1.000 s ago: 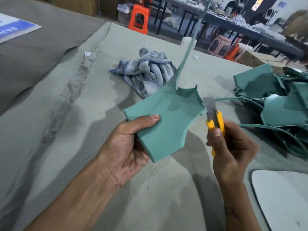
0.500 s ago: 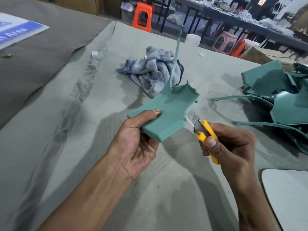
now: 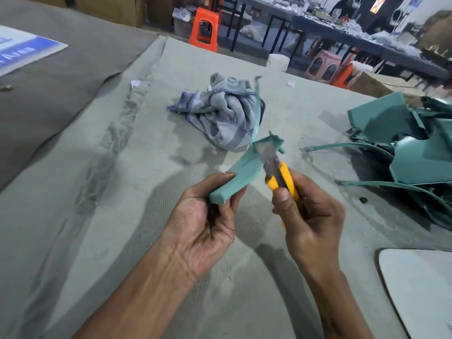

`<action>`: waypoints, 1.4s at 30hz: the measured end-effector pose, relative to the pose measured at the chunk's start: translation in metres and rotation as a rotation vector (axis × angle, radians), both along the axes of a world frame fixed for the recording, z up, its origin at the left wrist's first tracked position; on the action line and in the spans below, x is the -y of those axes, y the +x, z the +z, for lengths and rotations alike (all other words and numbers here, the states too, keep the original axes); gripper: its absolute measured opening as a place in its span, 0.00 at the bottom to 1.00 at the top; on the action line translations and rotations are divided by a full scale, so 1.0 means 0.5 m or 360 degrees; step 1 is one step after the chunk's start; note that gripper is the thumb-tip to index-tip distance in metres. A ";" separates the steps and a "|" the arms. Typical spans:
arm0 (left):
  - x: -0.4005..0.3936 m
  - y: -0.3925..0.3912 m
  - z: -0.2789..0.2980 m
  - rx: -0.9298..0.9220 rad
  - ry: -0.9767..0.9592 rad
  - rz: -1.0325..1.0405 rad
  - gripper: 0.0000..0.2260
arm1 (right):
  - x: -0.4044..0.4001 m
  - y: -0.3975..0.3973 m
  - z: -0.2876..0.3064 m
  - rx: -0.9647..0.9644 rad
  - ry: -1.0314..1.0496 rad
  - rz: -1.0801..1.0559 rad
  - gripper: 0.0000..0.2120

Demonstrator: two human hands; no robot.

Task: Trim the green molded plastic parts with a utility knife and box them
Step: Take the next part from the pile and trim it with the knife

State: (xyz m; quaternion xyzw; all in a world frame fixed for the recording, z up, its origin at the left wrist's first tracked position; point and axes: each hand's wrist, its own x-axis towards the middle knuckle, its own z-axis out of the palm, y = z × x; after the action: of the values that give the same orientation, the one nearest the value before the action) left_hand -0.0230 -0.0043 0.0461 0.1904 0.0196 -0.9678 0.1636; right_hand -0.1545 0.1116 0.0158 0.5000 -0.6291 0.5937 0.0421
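Knife (image 3: 281,177) blade now against green part (image 3: 241,171), hands gripping both

Your stock: teal-green part (image 3: 247,167); yellow-handled knife (image 3: 283,178); grey towel (image 3: 226,116), blue-striped; orange stool (image 3: 204,29); grey-green table cover (image 3: 97,216).

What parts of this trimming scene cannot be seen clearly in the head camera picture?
- Blade tip of the utility knife: motion-blurred against the green part, so the exact point of contact is unclear.
- Fingers of the left hand: partly hidden behind the green part.
- Pile of green parts: cut off by the right edge.
- White board: cut off at the lower right corner.
- A box for packing: none can be identified with certainty.
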 end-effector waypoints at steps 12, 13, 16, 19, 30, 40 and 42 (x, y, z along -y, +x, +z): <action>0.010 0.001 -0.003 0.0090 -0.0149 -0.0006 0.09 | -0.006 -0.026 -0.008 -0.0206 -0.0046 -0.0460 0.09; 0.011 0.000 -0.002 0.0091 -0.0165 0.0008 0.09 | -0.010 -0.027 -0.004 -0.0233 -0.0075 -0.0474 0.09; 0.009 -0.001 0.000 0.0081 -0.0248 0.0017 0.09 | -0.026 -0.026 0.015 -0.0490 -0.0104 -0.0294 0.08; 0.007 -0.001 0.000 0.0088 -0.0277 0.0021 0.08 | -0.018 -0.031 0.011 -0.0468 -0.0011 -0.0393 0.10; 0.024 -0.010 0.000 0.0166 -0.0159 0.0162 0.07 | -0.017 -0.005 0.011 -0.0298 -0.0063 -0.0065 0.12; 0.020 -0.008 -0.005 0.0071 -0.0067 0.0176 0.12 | 0.007 0.019 0.003 -0.0499 0.0038 -0.0295 0.14; 0.018 -0.007 -0.008 0.0073 -0.0053 0.0177 0.12 | 0.006 0.017 0.003 -0.0498 -0.0018 -0.0411 0.14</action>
State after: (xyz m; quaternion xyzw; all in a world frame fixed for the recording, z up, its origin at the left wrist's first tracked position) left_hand -0.0267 -0.0135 0.0423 0.2084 0.0102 -0.9527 0.2208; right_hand -0.1460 0.1084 0.0173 0.5012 -0.6704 0.5020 0.2178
